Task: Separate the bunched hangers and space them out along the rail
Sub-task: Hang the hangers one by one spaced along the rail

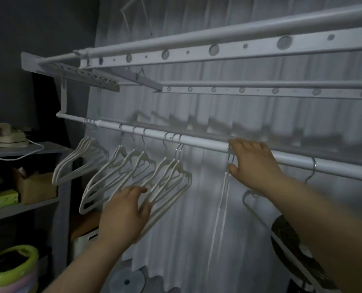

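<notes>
A white rail (pixel 203 141) runs from the left down to the right. A tight bunch of white hangers (pixel 78 161) hangs at its left end. Three single hangers (pixel 121 168) follow, then a small bunch (pixel 171 178). My left hand (pixel 127 210) touches the lower bars of that small bunch with fingers spread. My right hand (pixel 254 163) rests on the rail and pinches the hook of a hanger (pixel 222 199) seen edge-on. One more hanger (pixel 258 208) hangs further right, partly hidden by my right arm.
Upper rack bars (pixel 218 49) cross overhead. A white curtain (pixel 197 218) hangs behind the rail. A shelf unit (pixel 28 199) at the left holds boxes and cloth. A green-rimmed tub (pixel 11 263) sits at the lower left, a fan (pixel 298 250) at the lower right.
</notes>
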